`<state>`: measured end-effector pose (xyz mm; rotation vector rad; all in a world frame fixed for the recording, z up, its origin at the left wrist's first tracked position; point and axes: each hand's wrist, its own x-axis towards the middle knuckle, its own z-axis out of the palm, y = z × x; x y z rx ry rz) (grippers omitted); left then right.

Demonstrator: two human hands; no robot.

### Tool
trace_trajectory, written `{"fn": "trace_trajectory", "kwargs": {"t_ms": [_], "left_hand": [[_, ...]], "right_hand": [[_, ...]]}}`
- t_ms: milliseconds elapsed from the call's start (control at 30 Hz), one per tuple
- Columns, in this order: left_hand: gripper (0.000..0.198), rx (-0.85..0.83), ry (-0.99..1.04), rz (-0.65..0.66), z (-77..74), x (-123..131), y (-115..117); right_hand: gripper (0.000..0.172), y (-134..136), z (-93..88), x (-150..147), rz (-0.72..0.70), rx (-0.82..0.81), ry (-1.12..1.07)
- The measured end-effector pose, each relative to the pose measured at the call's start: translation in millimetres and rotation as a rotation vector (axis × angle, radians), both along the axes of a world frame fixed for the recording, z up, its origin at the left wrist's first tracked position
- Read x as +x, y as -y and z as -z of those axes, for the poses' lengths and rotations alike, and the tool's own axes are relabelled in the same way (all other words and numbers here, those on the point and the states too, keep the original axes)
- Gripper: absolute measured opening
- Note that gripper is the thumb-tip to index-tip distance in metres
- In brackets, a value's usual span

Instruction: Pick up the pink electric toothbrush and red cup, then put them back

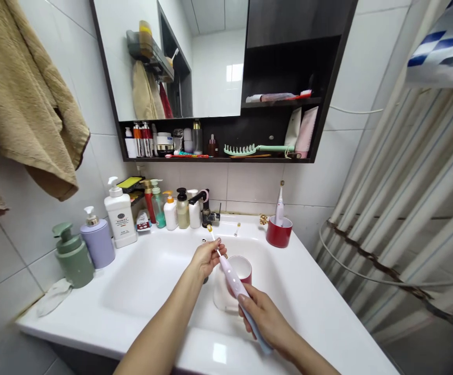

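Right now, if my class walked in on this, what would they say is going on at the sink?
A person's right hand grips the handle of a pale electric toothbrush over the sink, while the left hand is at its slim neck, just below the brush head. A red cup is in the sink. Another brush stands in a second red cup at the back right.

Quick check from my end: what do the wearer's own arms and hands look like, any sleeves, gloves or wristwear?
Both the left hand and the right hand are ungloved. The left forearm and right forearm are bare where visible, with no sleeve, watch or bracelet showing. Rings are too small to judge.
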<state>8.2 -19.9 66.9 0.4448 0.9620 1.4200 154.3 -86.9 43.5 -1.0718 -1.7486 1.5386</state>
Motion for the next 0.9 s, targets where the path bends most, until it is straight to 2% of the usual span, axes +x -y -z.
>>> {"fn": "trace_trajectory", "kwargs": {"t_ms": [367,567,800,900], "left_hand": [[0.011,0.127,-0.006,-0.036,3.4,8,23],[0.01,0.131,0.089,-0.081,-2.4,15,32],[0.006,0.096,0.035,-0.045,-2.3,20,37],[0.006,0.091,0.019,-0.015,-2.9,19,37]], "right_hand": [[0.032,24,0.3,-8,0.069,-0.038,-0.085],[0.029,28,-2.6,-13,0.069,-0.166,-0.216],[0.029,27,-8.1,-16,0.103,-0.226,-0.232],[0.028,23,-5.6,-16,0.13,-0.133,-0.19]]}}
